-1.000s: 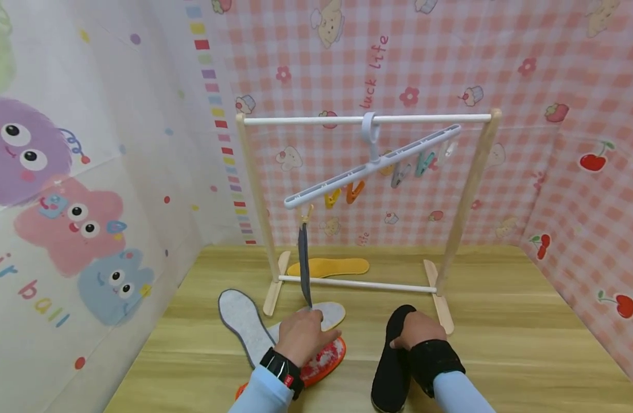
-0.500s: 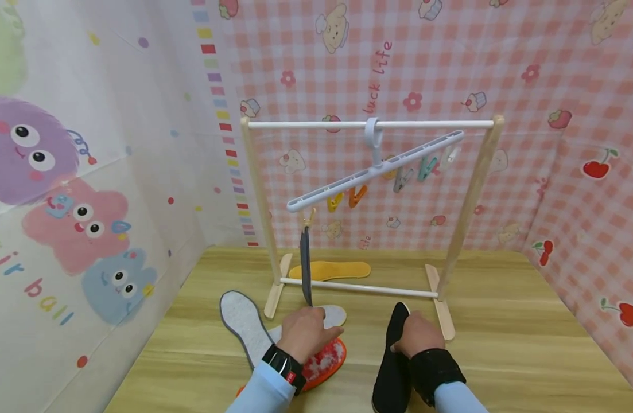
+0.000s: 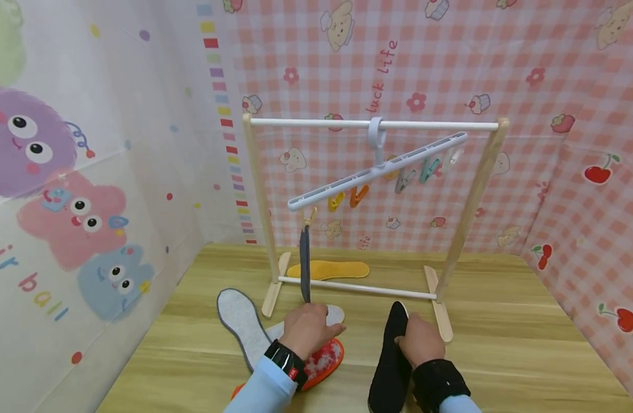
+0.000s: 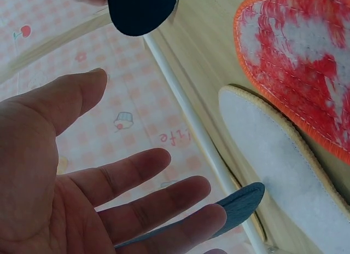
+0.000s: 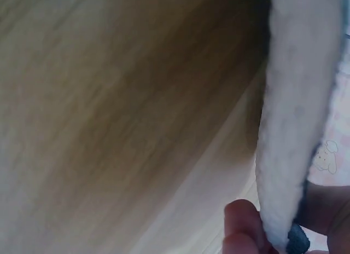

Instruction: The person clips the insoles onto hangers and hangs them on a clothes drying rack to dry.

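Observation:
My right hand [image 3: 423, 339] pinches a black insole [image 3: 389, 367] by its side near the far end, thumb on the dark face. The insole's pale fleecy underside [image 5: 301, 100] fills much of the right wrist view. My left hand [image 3: 307, 330] holds nothing; its fingers are relaxed and spread in the left wrist view. Just beyond them a dark grey insole [image 3: 305, 264] hangs edge-on from a pale yellow clip [image 3: 310, 216]. Below the left hand lie a red-and-white insole with orange edging [image 3: 323, 361] and a pale insole with yellow edging [image 3: 335, 314], both partly covered.
A wooden rack [image 3: 467, 212] carries a tilted light-blue hanger [image 3: 347, 183], its left end lower, with several coloured clips such as an orange one [image 3: 358, 196]. A yellow insole [image 3: 342, 269] lies behind the rack's lower bar. A grey insole [image 3: 239, 321] rests at left.
The black insole has turned slightly in my right hand, and a pale rim now shows at its far tip. My left hand stays almost in place. The head view has shifted a little.

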### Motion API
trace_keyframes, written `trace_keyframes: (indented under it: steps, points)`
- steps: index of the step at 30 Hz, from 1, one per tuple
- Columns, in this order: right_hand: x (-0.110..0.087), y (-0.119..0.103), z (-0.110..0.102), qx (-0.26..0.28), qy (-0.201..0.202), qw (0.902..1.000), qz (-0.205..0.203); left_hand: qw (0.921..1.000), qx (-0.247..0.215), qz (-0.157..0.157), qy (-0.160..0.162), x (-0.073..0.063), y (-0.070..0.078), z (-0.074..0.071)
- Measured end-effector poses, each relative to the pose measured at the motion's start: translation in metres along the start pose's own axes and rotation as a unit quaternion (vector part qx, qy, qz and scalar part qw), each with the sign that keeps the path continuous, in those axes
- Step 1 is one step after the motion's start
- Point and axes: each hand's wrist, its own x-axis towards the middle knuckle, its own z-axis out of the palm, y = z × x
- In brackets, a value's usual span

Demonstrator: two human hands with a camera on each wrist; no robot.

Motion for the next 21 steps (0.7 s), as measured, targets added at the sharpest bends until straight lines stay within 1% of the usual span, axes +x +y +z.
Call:
trace_keyframes:
  steps: [3,8,12,16,21]
  points:
    - [0.0,0.0,-0.001,0.001,0.009,1.0,-0.003,1.0,0.0,0.004,0.002,0.0,0.0,-0.001]
    - [-0.002,-0.001,-0.007,0.01,0.015,0.9998,-0.004,0.9999,0.013,0.007,-0.002,0.001,0.0,-0.003]
    - [-0.003,-0.003,-0.017,0.02,0.027,0.9994,-0.009,0.9997,0.024,0.009,-0.003,0.004,-0.001,-0.005]
    - [-0.003,-0.006,-0.027,0.033,0.039,0.9986,-0.011,0.9997,0.021,0.01,-0.002,0.004,0.0,-0.006]
    - [-0.004,-0.012,-0.04,0.054,0.07,0.9959,-0.02,0.9998,0.018,0.007,0.0,0.004,-0.001,-0.005]
